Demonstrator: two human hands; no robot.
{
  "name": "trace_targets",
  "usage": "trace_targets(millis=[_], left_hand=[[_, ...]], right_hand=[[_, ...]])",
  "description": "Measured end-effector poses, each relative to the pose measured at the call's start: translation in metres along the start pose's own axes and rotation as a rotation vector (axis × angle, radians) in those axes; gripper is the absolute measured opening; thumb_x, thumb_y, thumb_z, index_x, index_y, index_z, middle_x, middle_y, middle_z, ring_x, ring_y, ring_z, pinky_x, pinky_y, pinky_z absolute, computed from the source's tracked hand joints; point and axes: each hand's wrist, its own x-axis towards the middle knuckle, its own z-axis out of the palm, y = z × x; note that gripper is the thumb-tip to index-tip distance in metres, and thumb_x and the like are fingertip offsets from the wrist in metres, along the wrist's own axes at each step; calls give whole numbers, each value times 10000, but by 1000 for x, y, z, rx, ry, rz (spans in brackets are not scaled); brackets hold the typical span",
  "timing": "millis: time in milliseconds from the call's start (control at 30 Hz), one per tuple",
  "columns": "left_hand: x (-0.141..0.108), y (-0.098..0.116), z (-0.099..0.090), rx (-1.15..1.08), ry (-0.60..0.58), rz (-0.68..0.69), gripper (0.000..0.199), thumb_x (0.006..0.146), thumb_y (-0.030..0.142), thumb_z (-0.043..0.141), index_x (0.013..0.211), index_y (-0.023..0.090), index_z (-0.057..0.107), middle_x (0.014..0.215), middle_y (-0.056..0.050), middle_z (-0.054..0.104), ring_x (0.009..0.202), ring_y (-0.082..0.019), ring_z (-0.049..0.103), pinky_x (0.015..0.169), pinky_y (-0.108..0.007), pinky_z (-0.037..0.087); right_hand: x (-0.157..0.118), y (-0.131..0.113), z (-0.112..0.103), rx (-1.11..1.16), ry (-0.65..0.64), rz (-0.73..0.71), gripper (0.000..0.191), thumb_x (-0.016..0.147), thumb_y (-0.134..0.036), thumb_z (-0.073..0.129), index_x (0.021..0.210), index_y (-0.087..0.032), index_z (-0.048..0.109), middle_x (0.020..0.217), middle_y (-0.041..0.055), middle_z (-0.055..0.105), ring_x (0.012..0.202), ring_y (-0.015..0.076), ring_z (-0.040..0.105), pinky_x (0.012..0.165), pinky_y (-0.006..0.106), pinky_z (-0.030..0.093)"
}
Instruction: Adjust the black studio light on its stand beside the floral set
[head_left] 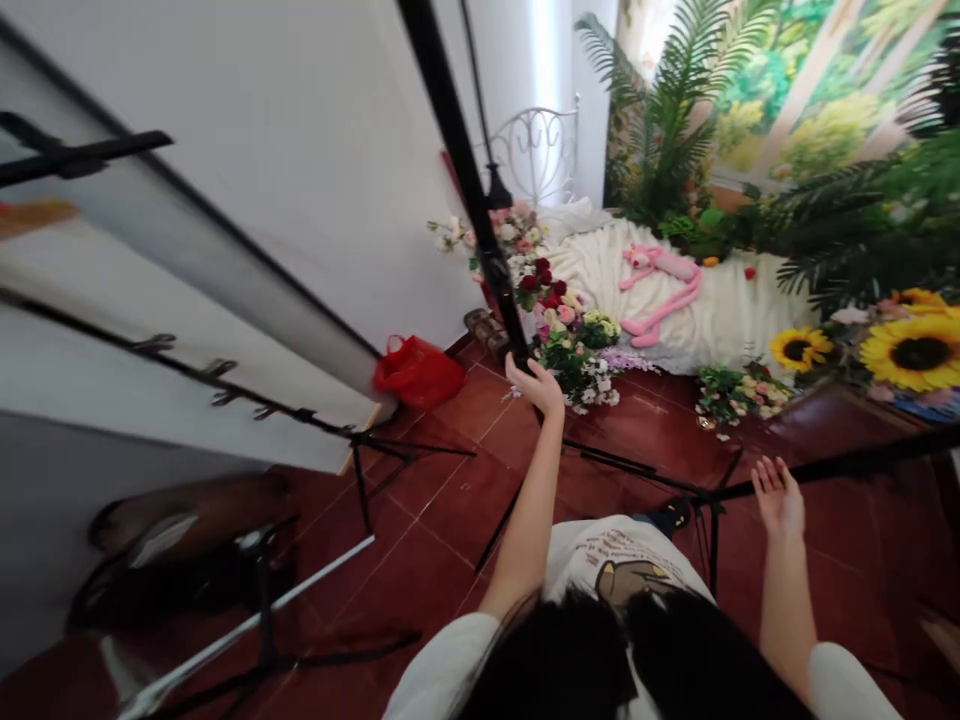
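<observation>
My left hand (541, 388) is raised at a black stand pole (491, 250) that slants down from the top of the view. Its fingers are extended and apart, not wrapped round the pole; whether they touch it I cannot tell. Lower right, my right hand (780, 505) has its fingers stretched upward, overlapping a second black pole (870, 462). That pole runs right from the stand's leg joint (705, 497). Contact there is unclear too. Neither hand visibly holds anything.
Tripod legs (420, 448) spread over the red tiles. A red bag (421, 372) stands by the wall. Artificial flowers (566, 335) flank white cloth with a pink plush toy (664, 285); sunflowers (919, 350) stand right. A clipped backdrop bar (225, 378) crosses the left.
</observation>
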Motion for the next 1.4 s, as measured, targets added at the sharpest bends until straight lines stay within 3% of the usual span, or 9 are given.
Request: trace_targets(millis=[100,200,300,400,500,733,967,1200,1400], left_hand=[[-61,2,10,19,-75,-102,446,970,322,455,1371,130,426,1485,-251,417,1427,-255,445,1196,-436,350],[-127,16,27,-144,-575,-283,300,978,316,417,1218,164,511,1195,-189,656,1115,-216,676,1004,-399,516],[-186,47,44,-339,-1104,-274,308,1002,417,367,1066,189,564,915,-90,736,878,-177,720,909,-360,542],[-235,88,58,-477,-1406,-158,393,1002,517,352,1026,207,592,903,-62,748,881,-162,708,912,-342,531],[-275,128,73,-585,-1574,-104,439,1000,554,333,1034,207,599,926,-70,745,900,-166,700,911,-348,534],[-348,211,109,-778,-1741,79,476,955,607,429,1147,196,575,1184,-130,661,1084,-187,652,1017,-368,502],[-376,274,119,-865,-1735,166,540,964,608,400,1304,200,492,1340,-150,577,1281,-217,560,1127,-408,421],[-380,274,118,-832,-1810,136,518,976,615,344,1284,218,470,1216,-116,669,1166,-188,645,1097,-398,447],[-386,279,126,-854,-1811,118,516,977,639,277,1161,218,513,1071,-91,707,956,-157,699,955,-336,518]], right_hand=[[-18,3,12,89,3,27,149,901,-253,536,912,-267,684,855,-32,744,788,63,717,854,222,587],[-36,-2,14,174,-38,7,164,922,-242,517,916,-246,682,820,-25,746,746,67,713,740,196,590],[-51,-16,2,219,-35,-31,137,922,-241,548,926,-229,684,791,-17,750,702,75,708,677,187,585],[-63,-34,-20,275,-9,-85,132,933,-247,558,924,-221,687,780,-12,752,677,75,703,656,178,580],[-72,-51,-44,326,46,-87,139,934,-228,550,889,-229,681,763,-15,748,659,81,701,647,186,578],[-89,-78,-69,430,42,11,142,927,-236,562,826,-225,661,725,-15,742,626,100,691,659,229,574],[-72,-102,-39,631,-293,175,185,973,-292,511,886,-193,640,739,2,726,657,117,681,673,261,567],[-43,-118,-25,800,-462,311,355,1009,-451,432,854,-180,601,668,1,650,567,111,599,560,220,518],[-42,-120,-29,818,-537,281,273,1017,-360,426,850,-195,564,678,-21,661,542,88,563,504,176,484]])
